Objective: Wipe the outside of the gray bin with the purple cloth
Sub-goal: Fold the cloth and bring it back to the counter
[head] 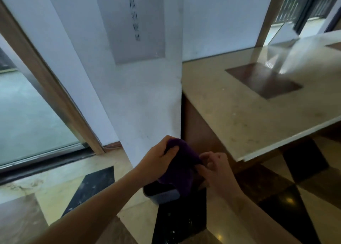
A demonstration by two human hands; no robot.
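The purple cloth [181,167] hangs in front of me, bunched between both hands. My left hand [156,160] grips its upper left part with the fingers curled over the top. My right hand [215,171] pinches its right edge. Below the cloth a small gray bin [164,195] stands on the floor by the foot of a white pillar; its dark inside shows at the left and the cloth hides its far side. Neither hand touches the bin.
A white pillar [147,96] rises straight ahead. A beige stone counter [249,105] with a dark inlay runs to the right, its edge just above my right hand. Glass doors [27,114] are at the left. The floor is patterned tile.
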